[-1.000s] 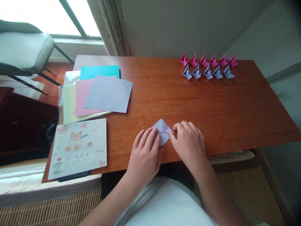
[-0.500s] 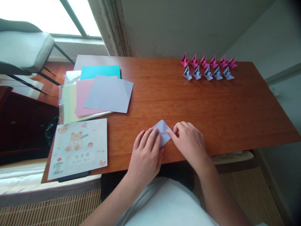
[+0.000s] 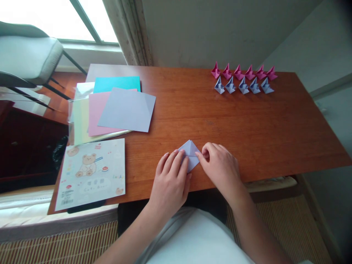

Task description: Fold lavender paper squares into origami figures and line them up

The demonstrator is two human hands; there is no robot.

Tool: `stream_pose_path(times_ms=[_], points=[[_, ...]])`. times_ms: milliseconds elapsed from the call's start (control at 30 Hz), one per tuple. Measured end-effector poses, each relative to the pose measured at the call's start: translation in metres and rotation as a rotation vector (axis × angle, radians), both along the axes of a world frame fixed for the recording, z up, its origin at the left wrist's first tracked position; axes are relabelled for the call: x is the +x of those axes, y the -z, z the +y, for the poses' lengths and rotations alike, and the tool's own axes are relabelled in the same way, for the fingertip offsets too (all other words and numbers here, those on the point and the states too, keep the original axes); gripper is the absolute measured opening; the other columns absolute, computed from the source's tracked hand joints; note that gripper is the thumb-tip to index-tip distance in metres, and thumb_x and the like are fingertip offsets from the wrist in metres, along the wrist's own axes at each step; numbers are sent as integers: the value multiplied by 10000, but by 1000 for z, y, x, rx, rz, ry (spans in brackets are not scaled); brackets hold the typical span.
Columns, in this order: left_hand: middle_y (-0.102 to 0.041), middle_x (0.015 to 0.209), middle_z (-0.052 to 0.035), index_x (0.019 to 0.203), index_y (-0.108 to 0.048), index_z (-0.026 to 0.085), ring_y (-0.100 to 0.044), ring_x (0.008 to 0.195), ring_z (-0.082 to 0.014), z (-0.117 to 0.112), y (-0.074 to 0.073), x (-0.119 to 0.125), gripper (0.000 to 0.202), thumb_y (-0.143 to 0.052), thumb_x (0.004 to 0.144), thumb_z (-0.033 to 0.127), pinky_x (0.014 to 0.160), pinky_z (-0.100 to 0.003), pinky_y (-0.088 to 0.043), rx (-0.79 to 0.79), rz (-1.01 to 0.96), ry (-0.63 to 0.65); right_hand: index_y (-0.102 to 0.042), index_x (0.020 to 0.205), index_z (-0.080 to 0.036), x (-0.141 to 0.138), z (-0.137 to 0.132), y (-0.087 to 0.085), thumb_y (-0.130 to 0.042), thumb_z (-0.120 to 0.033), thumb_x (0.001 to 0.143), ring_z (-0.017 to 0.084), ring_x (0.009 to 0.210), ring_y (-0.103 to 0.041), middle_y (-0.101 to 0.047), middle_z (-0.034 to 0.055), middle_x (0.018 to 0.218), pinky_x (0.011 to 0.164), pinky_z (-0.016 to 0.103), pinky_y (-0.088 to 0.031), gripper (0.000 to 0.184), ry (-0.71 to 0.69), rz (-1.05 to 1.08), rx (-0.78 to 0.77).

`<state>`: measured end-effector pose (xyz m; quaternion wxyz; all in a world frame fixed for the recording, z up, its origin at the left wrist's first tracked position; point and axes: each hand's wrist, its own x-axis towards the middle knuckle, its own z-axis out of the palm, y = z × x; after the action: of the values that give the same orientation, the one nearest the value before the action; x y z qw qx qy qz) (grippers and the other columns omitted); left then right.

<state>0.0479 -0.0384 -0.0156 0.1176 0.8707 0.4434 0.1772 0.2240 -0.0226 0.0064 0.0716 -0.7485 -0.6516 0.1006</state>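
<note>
A small lavender folded paper point(image 3: 190, 151) lies on the wooden table point(image 3: 214, 113) near its front edge. My left hand point(image 3: 171, 181) rests flat on the paper's left part, fingers stretched out and pressing it down. My right hand point(image 3: 220, 167) is curled, its fingertips pinching the paper's right corner. Most of the paper's lower half is hidden under my fingers.
Loose coloured sheets point(image 3: 121, 108) lie at the left, with a bear-printed paper pack point(image 3: 92, 174) in front of them. Several pink folded figures point(image 3: 243, 71) and several lavender ones point(image 3: 243, 85) stand in two rows at the back right. A grey chair point(image 3: 27, 55) stands by the window.
My right hand has drawn slightly left along the paper's right corner. The left hand and the paper have stayed in place.
</note>
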Motion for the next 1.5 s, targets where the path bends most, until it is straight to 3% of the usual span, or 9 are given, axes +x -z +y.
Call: stream_pose_path(times_ms=[300,500,800,1067,1233,1500], points=[[-581,1462,-147,1301,-617,91,-520,1359,-329,0,0,0,377,-497,969,223,1158,-505,-368,11,-9,-2,-615,862,-217,-3,-1,-1,-710,-383,892,247,894,-635,-709,41,878,681,334,-408,194,19,-45,-3],[-610,1438,-123,1295,-627,104,-552,1311,-301,-3,2,-2,365,-517,961,203,1135,-475,-368,32,-34,8,-635,859,-216,-8,1,-8,-702,-416,894,279,945,-636,-720,77,907,648,342,-400,214,-8,-134,-63],[-615,1432,-116,1307,-617,113,-540,1316,-299,-4,2,-2,374,-539,952,203,1129,-474,-362,34,-50,0,-573,785,-232,1,6,-8,-739,-414,865,242,842,-624,-701,31,835,636,325,-367,259,-5,-6,-111],[-617,1431,-109,1295,-623,123,-544,1316,-294,-4,2,-2,358,-528,959,203,1135,-474,-357,22,-60,-1,-562,795,-232,0,0,0,-729,-325,876,228,853,-611,-676,15,850,692,321,-393,207,-11,67,-42],[-614,1435,-112,1292,-624,113,-543,1319,-296,-4,2,-2,356,-530,961,204,1132,-470,-361,41,-50,0,-613,890,-220,-3,-3,-2,-729,-366,876,245,917,-614,-689,37,919,721,334,-424,187,24,9,-18],[-608,1439,-123,1304,-616,113,-541,1321,-300,-4,3,-2,371,-534,951,191,1132,-476,-363,30,-43,6,-593,806,-232,-2,-2,-4,-723,-391,878,256,908,-610,-700,44,889,693,341,-412,218,-16,-27,-59]])
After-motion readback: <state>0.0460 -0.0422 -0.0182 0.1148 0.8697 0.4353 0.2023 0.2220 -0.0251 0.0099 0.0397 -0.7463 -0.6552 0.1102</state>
